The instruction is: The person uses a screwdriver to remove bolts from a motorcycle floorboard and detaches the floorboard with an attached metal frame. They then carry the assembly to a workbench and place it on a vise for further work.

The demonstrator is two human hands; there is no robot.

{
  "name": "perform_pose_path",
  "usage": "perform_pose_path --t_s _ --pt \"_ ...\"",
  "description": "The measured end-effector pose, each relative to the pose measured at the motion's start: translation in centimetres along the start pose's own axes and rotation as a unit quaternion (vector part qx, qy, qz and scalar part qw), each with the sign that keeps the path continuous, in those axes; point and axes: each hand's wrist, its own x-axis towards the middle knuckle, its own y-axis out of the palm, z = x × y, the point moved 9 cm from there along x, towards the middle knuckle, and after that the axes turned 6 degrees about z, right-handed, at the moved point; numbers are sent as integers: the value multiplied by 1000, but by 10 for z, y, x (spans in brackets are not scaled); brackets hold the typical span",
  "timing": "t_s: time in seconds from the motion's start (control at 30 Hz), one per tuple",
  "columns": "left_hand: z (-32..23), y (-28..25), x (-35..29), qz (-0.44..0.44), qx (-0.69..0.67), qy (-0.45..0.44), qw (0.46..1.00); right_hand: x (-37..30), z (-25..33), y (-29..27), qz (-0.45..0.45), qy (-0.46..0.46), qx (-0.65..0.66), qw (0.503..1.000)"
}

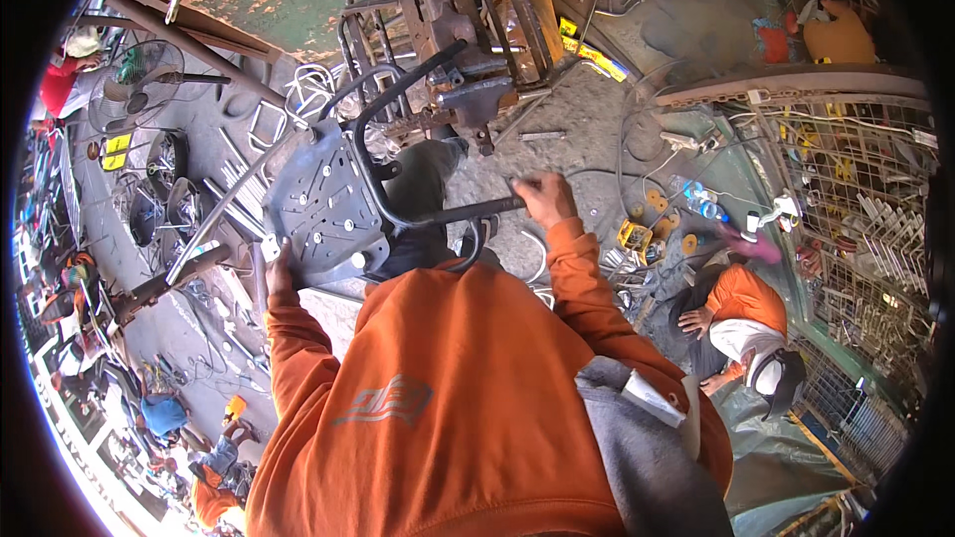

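I hold a dark metal rack (pixel 320 207), made of a flat slotted plate with bent tubes attached, in front of my body. The plate has several holes and bright bolt heads or bushings. My left hand (pixel 280 270) grips the plate's near left edge, its fingers partly hidden. My right hand (pixel 546 201) is closed round the end of a straight tube (pixel 468 211) reaching right from the rack. Just beyond the rack stands a worn bench vise (pixel 476 99), with another tubular frame (pixel 383 45) around and behind it. Whether the rack touches the vise, I cannot tell.
At the right a person (pixel 741 313) in orange crouches beside a wire mesh rack (pixel 856 199). Fans (pixel 129 85) stand at the left near metal rods (pixel 237 189). Cables, a yellow tool (pixel 634 237) and water bottles (pixel 701 201) lie on the floor. More people are at far left.
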Motion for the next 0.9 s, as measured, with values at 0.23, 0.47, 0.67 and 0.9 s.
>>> perform_pose_path --t_s 0.23,0.47,0.67,0.9 --pt "-12 37 -92 88 -96 101 986 -44 50 -30 -53 17 113 992" --pt "-21 26 -125 -69 -171 100 978 -9 47 -40 -56 -64 213 973" --pt "-83 0 -130 -68 -177 229 955 11 51 -27 -30 -148 245 958" --pt "-158 -19 -115 -34 -153 272 949 23 60 -8 -109 -223 276 928"
